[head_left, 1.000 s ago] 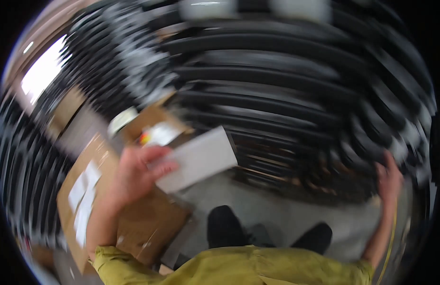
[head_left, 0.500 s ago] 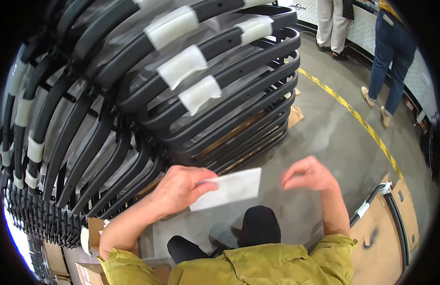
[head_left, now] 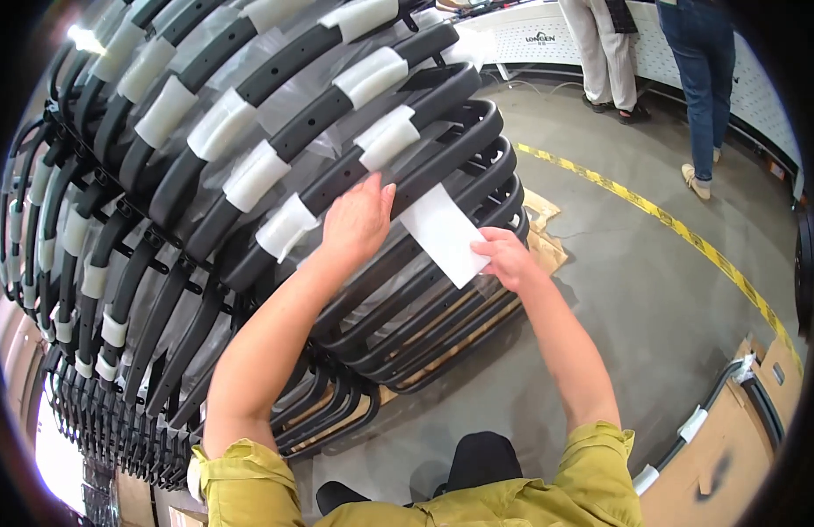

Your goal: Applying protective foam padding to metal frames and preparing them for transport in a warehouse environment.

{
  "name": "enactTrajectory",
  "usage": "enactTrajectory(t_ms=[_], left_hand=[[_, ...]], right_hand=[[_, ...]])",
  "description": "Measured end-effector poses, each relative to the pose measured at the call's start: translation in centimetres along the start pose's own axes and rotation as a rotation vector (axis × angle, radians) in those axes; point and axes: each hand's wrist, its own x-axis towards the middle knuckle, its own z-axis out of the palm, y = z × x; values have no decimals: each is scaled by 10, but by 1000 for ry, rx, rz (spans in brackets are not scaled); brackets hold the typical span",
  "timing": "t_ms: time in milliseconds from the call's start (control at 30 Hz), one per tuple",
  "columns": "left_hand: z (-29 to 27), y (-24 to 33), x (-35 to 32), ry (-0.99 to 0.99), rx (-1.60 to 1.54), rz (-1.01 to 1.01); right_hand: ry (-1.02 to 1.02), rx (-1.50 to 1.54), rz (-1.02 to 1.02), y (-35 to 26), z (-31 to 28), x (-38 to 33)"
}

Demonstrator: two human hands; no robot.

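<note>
A flat rectangular white sheet (head_left: 440, 235) is pinched at its lower right corner by my right hand (head_left: 505, 260), thumb on top. Its upper end lies against a black curved tube (head_left: 451, 169) in the stack of frames. My left hand (head_left: 358, 220) is raised to the same tube, left of the sheet, fingers stretched out and thumb apart, with nothing visible in it. Whether its fingertips press on the tube cannot be made out. Just above, on the neighbouring tube, sits a white wrap (head_left: 387, 138); another white wrap (head_left: 286, 228) covers that tube further left.
Stacked black tube frames (head_left: 174, 307) fill the left side, many with white wraps. Cardboard (head_left: 547, 237) lies beside the stack. A cardboard sheet with black tubes (head_left: 714, 457) is at lower right. Yellow-black tape (head_left: 640, 204) crosses the floor. Two people (head_left: 701, 79) stand near white perforated benches.
The sheet has passed from my left hand to my right and moved up against the stack. Both hands have reached upward and forward; my left hand has let go. The view has shifted.
</note>
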Motion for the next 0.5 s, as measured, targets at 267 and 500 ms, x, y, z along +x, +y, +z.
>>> enactTrajectory(t_ms=[267,500], left_hand=[[31,-17,42,-315,-415,-643],[22,-16,41,-348,-549,-656]], right_hand=[[189,-37,23,8,8,19],[141,-122,25,-7,9,9]])
